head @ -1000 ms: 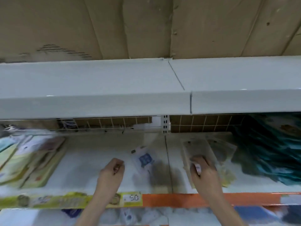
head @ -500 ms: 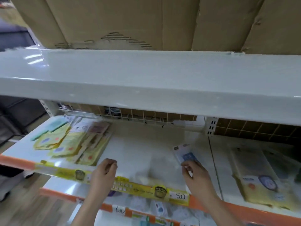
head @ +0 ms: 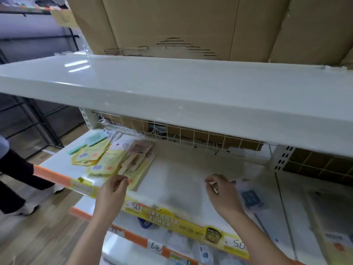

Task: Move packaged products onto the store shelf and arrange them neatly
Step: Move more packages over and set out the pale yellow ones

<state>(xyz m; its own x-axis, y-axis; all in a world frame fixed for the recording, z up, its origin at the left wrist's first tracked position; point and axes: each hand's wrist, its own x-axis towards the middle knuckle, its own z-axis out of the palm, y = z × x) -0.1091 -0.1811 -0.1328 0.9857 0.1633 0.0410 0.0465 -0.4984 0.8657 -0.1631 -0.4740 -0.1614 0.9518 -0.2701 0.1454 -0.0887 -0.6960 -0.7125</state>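
A fanned pile of flat yellow packets [head: 107, 159] with brown card packets [head: 140, 150] on top lies on the left of the white middle shelf [head: 183, 169]. My left hand [head: 112, 192] hovers at the pile's near right corner with its fingers loosely curled and nothing visibly in them. My right hand [head: 223, 194] hangs above the bare shelf, fingers loosely curled too. Just right of it lies a clear packet with a blue label [head: 250, 197]. Whether either hand touches a packet is unclear.
A deep white shelf [head: 172, 88] overhangs above, carrying cardboard boxes [head: 172, 25]. A wire grid [head: 191, 134] backs the middle shelf. A yellow price strip [head: 172, 219] runs along its front edge. More packets [head: 332, 236] lie right. A person's legs [head: 17, 169] stand left.
The view and both hands have shifted left along the shelf. The blue-labelled packet now lies right of my right hand, and my left hand has reached the yellow pile.
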